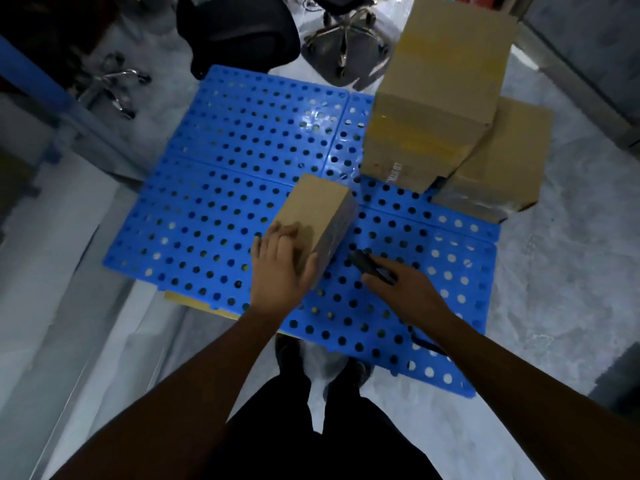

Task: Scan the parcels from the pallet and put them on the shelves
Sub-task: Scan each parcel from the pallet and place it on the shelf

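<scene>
A small brown cardboard parcel [318, 209] stands on the blue perforated pallet [214, 188], near its front middle. My left hand [280, 268] grips the parcel's near end, fingers on top and thumb against its shaded right side. My right hand [401, 289] holds a black handheld scanner [363, 263] just right of the parcel, its head close to the parcel's lower right side. A dark cord trails from under that hand. A tall taped carton [436, 98] rests on a flatter carton [498, 168] at the pallet's back right.
Two office chairs stand beyond the pallet: a black seat [235, 32] and a chrome star base [346, 46]. A blue shelf upright [41, 88] runs along the left. A grey cabinet [595, 46] fills the back right. My legs and shoes [322, 362] are at the pallet's front edge.
</scene>
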Demonstrator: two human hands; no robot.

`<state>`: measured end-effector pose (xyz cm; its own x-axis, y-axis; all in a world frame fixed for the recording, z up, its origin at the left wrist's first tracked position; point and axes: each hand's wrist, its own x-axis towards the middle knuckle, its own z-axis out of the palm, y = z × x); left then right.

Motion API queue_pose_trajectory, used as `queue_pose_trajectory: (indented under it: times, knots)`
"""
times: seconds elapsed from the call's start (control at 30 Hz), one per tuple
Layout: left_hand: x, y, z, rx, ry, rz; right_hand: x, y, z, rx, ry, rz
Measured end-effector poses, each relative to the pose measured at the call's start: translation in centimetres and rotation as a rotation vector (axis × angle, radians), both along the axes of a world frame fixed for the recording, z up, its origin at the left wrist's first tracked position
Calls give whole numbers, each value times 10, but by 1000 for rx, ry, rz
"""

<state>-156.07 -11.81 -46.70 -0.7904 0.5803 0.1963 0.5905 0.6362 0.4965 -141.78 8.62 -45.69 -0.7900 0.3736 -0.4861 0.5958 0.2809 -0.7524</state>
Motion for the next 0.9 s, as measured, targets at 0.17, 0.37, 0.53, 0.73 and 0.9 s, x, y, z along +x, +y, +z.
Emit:
queue_pose_trajectory:
  times: [0.17, 0.37, 0.53, 0.73, 0.9]
  knots:
    - [-54, -32, 15, 219, -347, -30, -32, -23, 1, 12, 27, -43]
    - [-94, -43, 24, -47, -356, -8, -66, -48, 12, 37, 35, -50]
    - [-83, -31, 21, -212, -257, -66, -83, -57, 20, 118, 42, -67]
    - [-116, -63, 5, 287, -671, 23, -99, -64, 29, 179, 0, -81]
    - [-133, -95, -6, 368, -546, -110, -124, -77, 43, 244, -13, 81]
